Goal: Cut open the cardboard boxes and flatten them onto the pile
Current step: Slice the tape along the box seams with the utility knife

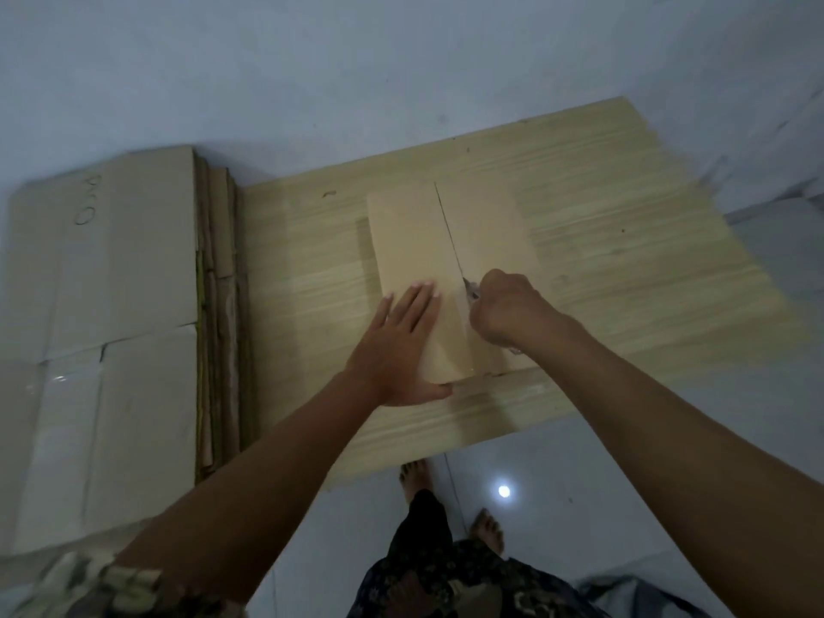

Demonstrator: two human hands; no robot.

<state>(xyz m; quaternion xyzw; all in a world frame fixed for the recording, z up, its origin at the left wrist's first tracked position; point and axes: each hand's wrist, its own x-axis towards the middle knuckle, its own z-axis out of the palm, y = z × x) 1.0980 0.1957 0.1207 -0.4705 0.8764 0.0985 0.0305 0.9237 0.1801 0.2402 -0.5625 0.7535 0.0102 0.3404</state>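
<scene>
The left hand [401, 345] pressed flat, fingers straight, on the cardboard box [414, 243]; the right hand [504, 310] gripped a knife [470, 291] in the box's centre seam.

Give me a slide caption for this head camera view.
Left hand steadies a box on the table while the right hand cuts its seam with a knife.

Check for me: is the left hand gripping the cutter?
No, the left hand lies flat on the cardboard box; the right hand grips the cutter.
</scene>
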